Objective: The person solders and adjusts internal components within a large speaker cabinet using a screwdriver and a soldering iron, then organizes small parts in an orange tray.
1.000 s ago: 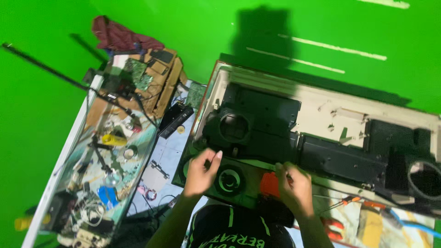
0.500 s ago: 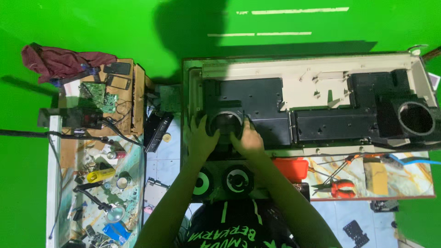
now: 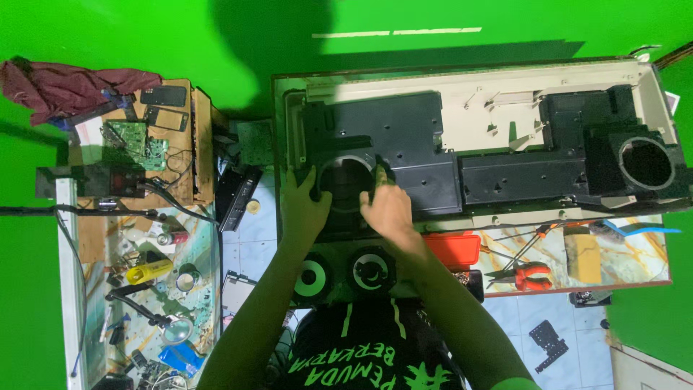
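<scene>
Starting at the far left, a maroon cloth (image 3: 68,85) lies bunched at the back of a cluttered side desk (image 3: 66,289), with a green circuit board (image 3: 135,139) just beside it and a yellow tube (image 3: 149,271) nearer the front among loose tools. Next comes the left hand (image 3: 303,209), its grip clenched on the left rim of a round opening in the black speaker housing (image 3: 382,155). That housing lies flat inside a long, pale open case (image 3: 476,94) on the main desk. The right hand (image 3: 390,209) grasps the right rim of the same opening, fingers (image 3: 380,175) curled over the edge. Below the hands, two round speaker cones (image 3: 343,273) sit side by side. Further right, an orange box (image 3: 453,248) rests just beside the case, then red-handled pliers (image 3: 530,274), and a second round opening (image 3: 647,162) at the housing's far end.
</scene>
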